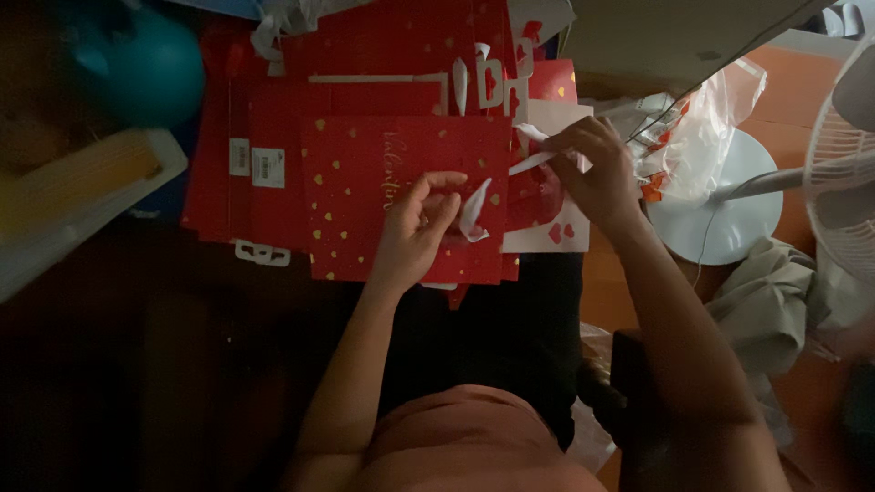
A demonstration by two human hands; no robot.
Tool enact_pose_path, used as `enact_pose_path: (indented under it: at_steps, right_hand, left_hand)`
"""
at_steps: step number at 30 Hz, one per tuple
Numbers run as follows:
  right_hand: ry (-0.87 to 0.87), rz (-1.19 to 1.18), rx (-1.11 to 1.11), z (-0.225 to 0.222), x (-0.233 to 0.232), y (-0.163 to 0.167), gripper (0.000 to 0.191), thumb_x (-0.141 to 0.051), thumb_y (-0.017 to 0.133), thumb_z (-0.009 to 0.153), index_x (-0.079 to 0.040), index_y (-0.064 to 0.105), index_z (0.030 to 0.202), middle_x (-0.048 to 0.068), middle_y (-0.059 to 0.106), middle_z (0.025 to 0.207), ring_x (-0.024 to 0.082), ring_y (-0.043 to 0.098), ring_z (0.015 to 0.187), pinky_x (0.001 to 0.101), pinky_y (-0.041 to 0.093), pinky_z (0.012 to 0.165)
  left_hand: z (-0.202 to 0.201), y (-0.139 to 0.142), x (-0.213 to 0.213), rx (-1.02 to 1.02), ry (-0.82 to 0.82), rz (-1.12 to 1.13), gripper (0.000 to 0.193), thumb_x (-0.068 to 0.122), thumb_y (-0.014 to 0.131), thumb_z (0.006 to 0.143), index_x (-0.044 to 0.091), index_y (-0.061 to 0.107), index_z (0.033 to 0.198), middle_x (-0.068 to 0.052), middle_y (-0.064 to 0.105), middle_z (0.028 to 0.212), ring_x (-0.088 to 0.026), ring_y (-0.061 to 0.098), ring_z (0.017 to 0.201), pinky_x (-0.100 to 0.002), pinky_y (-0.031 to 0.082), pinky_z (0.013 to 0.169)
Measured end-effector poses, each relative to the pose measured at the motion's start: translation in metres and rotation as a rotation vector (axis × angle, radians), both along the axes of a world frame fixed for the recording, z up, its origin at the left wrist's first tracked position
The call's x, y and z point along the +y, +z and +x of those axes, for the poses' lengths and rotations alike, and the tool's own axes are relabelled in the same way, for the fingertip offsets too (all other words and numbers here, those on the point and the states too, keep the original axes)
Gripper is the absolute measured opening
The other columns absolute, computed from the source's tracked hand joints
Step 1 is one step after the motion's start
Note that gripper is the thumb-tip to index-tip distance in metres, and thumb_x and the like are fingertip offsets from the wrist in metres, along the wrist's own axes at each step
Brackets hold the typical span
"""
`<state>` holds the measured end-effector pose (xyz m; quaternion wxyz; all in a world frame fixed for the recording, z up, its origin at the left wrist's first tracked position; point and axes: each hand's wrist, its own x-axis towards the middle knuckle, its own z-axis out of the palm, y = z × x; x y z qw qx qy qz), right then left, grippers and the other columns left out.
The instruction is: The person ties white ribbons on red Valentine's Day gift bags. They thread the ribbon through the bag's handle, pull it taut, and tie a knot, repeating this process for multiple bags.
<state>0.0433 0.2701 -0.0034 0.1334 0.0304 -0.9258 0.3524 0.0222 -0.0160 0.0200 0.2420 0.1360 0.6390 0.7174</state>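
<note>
Pinching a white paper strip point(476, 211) in my left hand point(415, 232), I pinch another white strip point(533, 159) with my right hand point(597, 173), both above the red heart-patterned bag point(355, 196) topping the stack.

We're seeing lots of paper here: the red sheet point(406, 196) looks like smooth card with shiny gold foil hearts, and the white strip point(476, 210) seems thin, slick backing paper. The clear bag point(706, 128) is crinkly glossy plastic, the fan base point(720, 196) smooth matt plastic, and the grey cloth point(775, 296) soft and rumpled.
</note>
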Motion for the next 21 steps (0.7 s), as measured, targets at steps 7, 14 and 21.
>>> enact_pose_path:
  at_steps: [7, 14, 21]
  right_hand:
    - [-0.153, -0.776, -0.126, 0.001, 0.034, -0.014, 0.012, -0.009, 0.07, 0.101, -0.007, 0.078, 0.11, 0.007, 0.074, 0.102, 0.014, 0.069, 0.093, 0.0311, 0.056, 0.089]
    - [-0.143, -1.522, -0.272, -0.003, 0.02, -0.002, 0.01, -0.006, 0.064, 0.104, -0.007, 0.073, 0.108, 0.01, 0.075, 0.104, 0.021, 0.071, 0.096, 0.0399, 0.058, 0.09]
    - [0.175, -1.895, -0.136, 0.015, -0.003, 0.03, 0.012, -0.018, 0.055, 0.115, -0.009, 0.063, 0.118, 0.009, 0.069, 0.105, 0.024, 0.067, 0.111, 0.0487, 0.056, 0.11]
  left_hand:
    - [0.003, -0.002, 0.006, 0.022, 0.018, -0.158, 0.035, 0.03, 0.058, 0.103, 0.005, 0.061, 0.129, -0.008, 0.077, 0.096, -0.016, 0.078, 0.082, -0.032, 0.064, 0.067]
    - [0.024, 0.001, 0.039, 0.675, 0.085, -0.789, 0.079, 0.05, 0.081, 0.081, 0.006, 0.045, 0.135, -0.017, 0.071, 0.106, -0.025, 0.075, 0.076, -0.038, 0.062, 0.057]
    - [0.023, 0.008, 0.032, 0.52, 0.019, -0.598, 0.064, 0.028, 0.072, 0.094, 0.005, 0.041, 0.145, -0.014, 0.071, 0.104, -0.024, 0.077, 0.082, -0.036, 0.063, 0.071]
